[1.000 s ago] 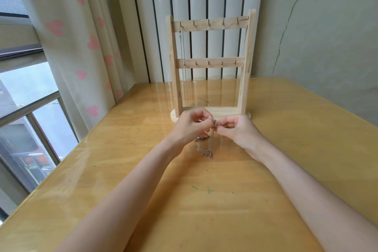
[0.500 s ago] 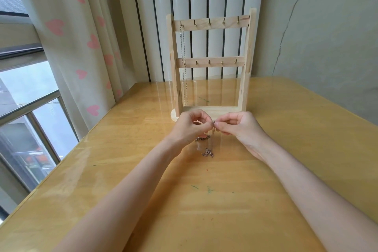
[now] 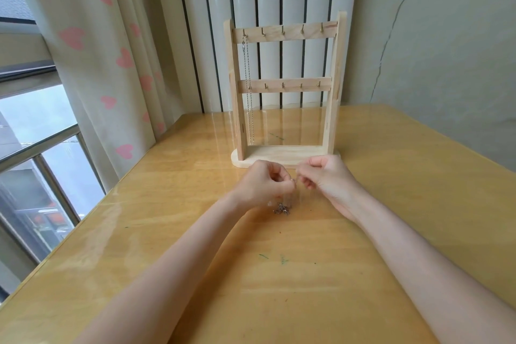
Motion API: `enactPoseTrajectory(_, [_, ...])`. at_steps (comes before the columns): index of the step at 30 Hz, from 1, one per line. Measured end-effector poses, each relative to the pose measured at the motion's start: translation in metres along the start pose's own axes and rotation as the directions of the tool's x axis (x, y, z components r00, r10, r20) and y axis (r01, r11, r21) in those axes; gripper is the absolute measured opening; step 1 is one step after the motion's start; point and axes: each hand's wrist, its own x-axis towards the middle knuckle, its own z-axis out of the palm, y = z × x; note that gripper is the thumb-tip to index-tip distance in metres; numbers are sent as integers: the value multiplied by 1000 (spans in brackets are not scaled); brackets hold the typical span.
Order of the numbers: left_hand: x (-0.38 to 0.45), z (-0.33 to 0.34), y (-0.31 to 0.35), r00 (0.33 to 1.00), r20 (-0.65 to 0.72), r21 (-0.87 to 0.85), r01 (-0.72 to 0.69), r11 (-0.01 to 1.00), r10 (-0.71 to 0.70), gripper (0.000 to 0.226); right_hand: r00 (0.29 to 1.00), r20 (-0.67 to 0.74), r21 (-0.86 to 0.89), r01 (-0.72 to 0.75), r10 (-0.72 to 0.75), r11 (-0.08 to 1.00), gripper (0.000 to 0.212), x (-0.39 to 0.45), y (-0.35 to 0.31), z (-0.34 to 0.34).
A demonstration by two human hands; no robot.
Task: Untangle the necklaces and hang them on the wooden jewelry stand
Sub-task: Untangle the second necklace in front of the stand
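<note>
Both the left hand [image 3: 265, 184] and right hand [image 3: 324, 176] pinch one thin chain; the tangled necklaces [image 3: 281, 208] dangle straight below them.

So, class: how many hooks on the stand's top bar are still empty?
4. On the top bar, the four hooks right of the leftmost are bare; a chain necklace hangs from the leftmost hook.

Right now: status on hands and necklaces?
Left hand, right hand pinching tangled chain. One necklace hung on stand. Nothing blocking.
</note>
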Motion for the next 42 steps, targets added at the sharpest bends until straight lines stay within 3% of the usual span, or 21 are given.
enactPoseTrajectory(4, [0,-1,-1,1000,-15,-90,9,996,-11,14,1000,-22,289,9,-3,957,18,3,-3,-14])
enactPoseTrajectory(9, [3,-8,-1,997,-77,-183,3,983,-17,21,995,102,183,-19,0,983,8,2,1,-7])
enactPoseTrajectory(15, [4,-7,-1,997,-72,-142,-5,990,-5,20,995,100,71,7,-14,997,7,1,0,-7])
enactPoseTrajectory(21, [3,-6,-1,999,-37,-10,-1,1000,1,17,993,110,-32,-30,33,999,13,-1,-3,-3])
enactPoseTrajectory(25, [2,-2,-3,991,-11,301,-127,945,137,15,981,154,-82,-102,114,991,17,-1,-1,-3])
enactPoseTrajectory(27, [2,1,-4,977,-27,375,-187,908,213,16,981,136,-84,-127,137,988,17,-1,0,-1])
enactPoseTrajectory(31, [3,0,-3,980,-75,213,-167,963,186,11,977,130,47,-178,171,983,19,1,-1,-2])
enactPoseTrajectory(36, [2,-4,1,988,-100,-34,-119,992,115,23,964,215,261,-212,158,942,17,1,-2,-5])
enactPoseTrajectory(42, [1,-6,3,997,-56,-170,-66,983,57,18,944,288,312,-252,162,916,6,1,-1,-5])
